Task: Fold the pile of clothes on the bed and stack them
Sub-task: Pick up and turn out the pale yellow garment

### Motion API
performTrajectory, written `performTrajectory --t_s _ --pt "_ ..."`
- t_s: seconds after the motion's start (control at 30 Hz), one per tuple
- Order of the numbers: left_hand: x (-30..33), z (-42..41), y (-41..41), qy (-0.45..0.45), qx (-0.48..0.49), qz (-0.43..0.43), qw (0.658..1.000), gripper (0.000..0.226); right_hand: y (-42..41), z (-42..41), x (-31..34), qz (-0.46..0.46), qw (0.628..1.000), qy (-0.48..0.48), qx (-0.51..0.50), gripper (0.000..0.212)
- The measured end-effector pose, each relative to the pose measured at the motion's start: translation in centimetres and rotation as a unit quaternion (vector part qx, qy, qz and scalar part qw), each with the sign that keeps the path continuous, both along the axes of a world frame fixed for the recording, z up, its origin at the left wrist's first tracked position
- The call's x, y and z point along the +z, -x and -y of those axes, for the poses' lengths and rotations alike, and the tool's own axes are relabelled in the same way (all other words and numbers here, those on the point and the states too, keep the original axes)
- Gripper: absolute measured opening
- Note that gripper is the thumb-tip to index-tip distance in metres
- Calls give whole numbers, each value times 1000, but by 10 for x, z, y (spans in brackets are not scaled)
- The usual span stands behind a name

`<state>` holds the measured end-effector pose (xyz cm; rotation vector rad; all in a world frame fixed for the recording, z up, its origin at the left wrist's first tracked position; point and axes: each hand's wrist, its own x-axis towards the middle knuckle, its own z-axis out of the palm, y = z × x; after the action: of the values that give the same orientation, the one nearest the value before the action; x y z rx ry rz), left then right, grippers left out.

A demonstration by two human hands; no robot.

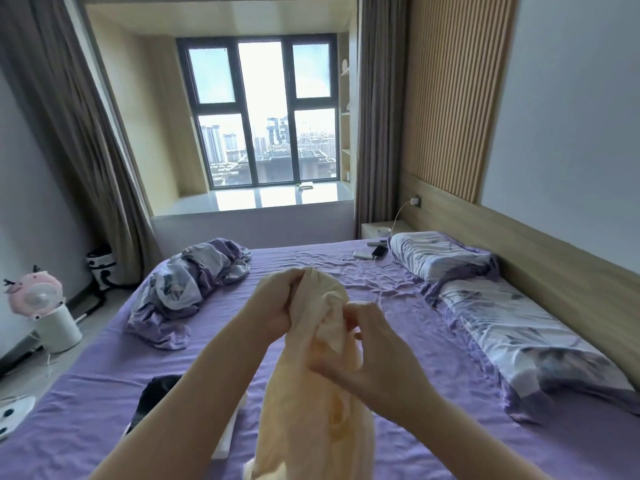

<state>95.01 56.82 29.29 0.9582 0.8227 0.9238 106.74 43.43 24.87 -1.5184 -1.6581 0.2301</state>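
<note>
While the cream garment (322,375) hangs bunched in mid-air at the lower centre of the frame, you've got both hands on it. Your left hand (277,306) grips the top in a fist, and your right hand (363,348) pinches a fold just beside it, so the two sit close together. The cloth droops in a rope below them, clear of the bed (398,341). It looks like you're hunting for an edge or seam, so the fold itself hasn't begun. Here's the trick: keep the left fist firm, let the right fingers walk along the hem until you find a corner, then draw the hands apart and give it a shake so it hangs flat. Lay it on the bare purple sheet in front of you before creasing. At lower left, partly hidden behind your forearm, a dark garment (159,386) and something white (228,434) lie on the bed; I'd guess that's your stack. Further up left sits a crumpled quilt (187,285), pillows (502,323) line the right, and a phone (379,251) rests near the top.
</note>
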Motion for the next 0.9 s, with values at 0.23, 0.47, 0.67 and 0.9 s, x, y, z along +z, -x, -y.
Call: performTrajectory --t_s 0.23,0.47,0.67,0.9 --pt "2 -10 32 -120 12 -62 991 26 -28 -17 38 -314 948 -18 55 20" --pt "-15 -23 65 -177 -58 -96 978 7 -52 -17 94 -311 931 115 150 24" --pt "-2 7 41 -322 19 -170 931 15 -47 -35 91 -233 946 177 137 21" --pt "8 43 -12 -414 -87 -268 865 26 -49 -41 78 -77 996 37 6 25"
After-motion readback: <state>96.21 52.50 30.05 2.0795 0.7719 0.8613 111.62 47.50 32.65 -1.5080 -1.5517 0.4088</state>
